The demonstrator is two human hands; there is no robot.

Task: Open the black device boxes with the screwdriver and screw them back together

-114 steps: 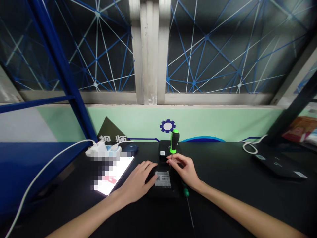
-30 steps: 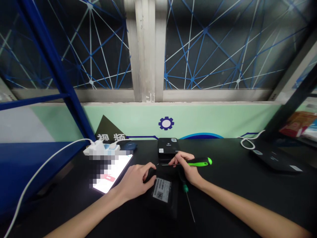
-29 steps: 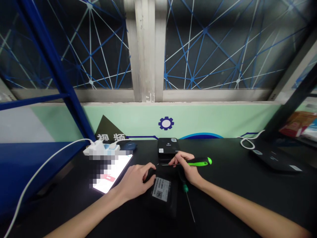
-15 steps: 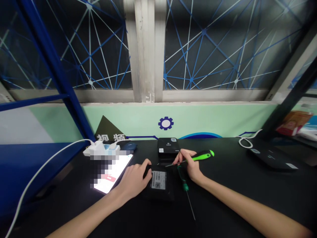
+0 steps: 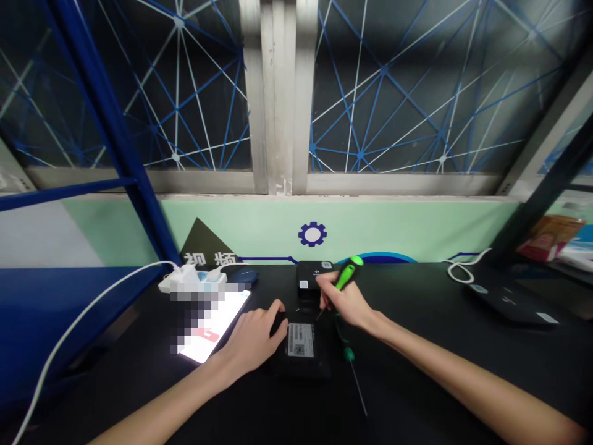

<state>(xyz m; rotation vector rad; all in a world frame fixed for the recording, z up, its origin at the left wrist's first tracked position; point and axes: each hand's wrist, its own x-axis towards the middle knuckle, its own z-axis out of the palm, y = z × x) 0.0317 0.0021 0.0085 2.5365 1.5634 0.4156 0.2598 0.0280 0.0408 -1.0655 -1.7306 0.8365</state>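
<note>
A flat black box with a white label (image 5: 301, 349) lies on the black table (image 5: 417, 358) in front of me. My left hand (image 5: 252, 340) rests on the box's left edge, fingers curled against it. My right hand (image 5: 343, 301) is closed round a screwdriver with a green and black handle (image 5: 347, 274); the handle tilts up to the right and the tip points down at the box's far right corner. A second, thin green-handled screwdriver (image 5: 349, 364) lies on the table just right of the box.
Another small black box (image 5: 309, 277) sits behind the first. A lit tablet (image 5: 208, 324), a white power strip with cable (image 5: 189, 281) and a dark mouse (image 5: 243, 276) are at the left. A black device (image 5: 509, 303) and white cord (image 5: 456, 269) lie at the right.
My right hand has swung the screwdriver from lying nearly level to tilted steeply, tip down at the box. The box has been turned straight under my left hand.
</note>
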